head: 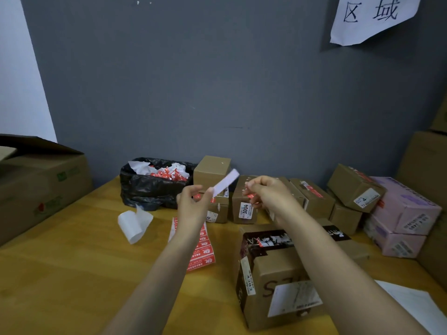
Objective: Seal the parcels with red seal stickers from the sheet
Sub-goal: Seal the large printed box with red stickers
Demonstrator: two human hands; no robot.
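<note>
The left hand [193, 206] is raised above the counter [72, 262] and its fingers [204, 194] pinch the lower end of a white strip [226, 183]. The long axis of the strip rises at a slant, up and to the right, toward the right hand [268, 194]. The fingers [251, 188] of the right hand are curled and pinch a small red sticker [250, 196] just beside the upper end of the strip. I judge that the sticker is already off its backing, or almost off. The sheet [203, 252] with the other red stickers lies flat on the counter under the left forearm. The near parcel [273, 274] stands below the right forearm, lower and closer to the person than the sticker, so the right hand is the nearer one. It would have to come down and back to press the sticker over the flap. Another parcel, with a label 3004 [244, 201], stands behind the hands. Whether that one is sealed, I cannot tell. A black bag [150, 189] with used paper stands at the wall to the left, a likely place for the strip.
</note>
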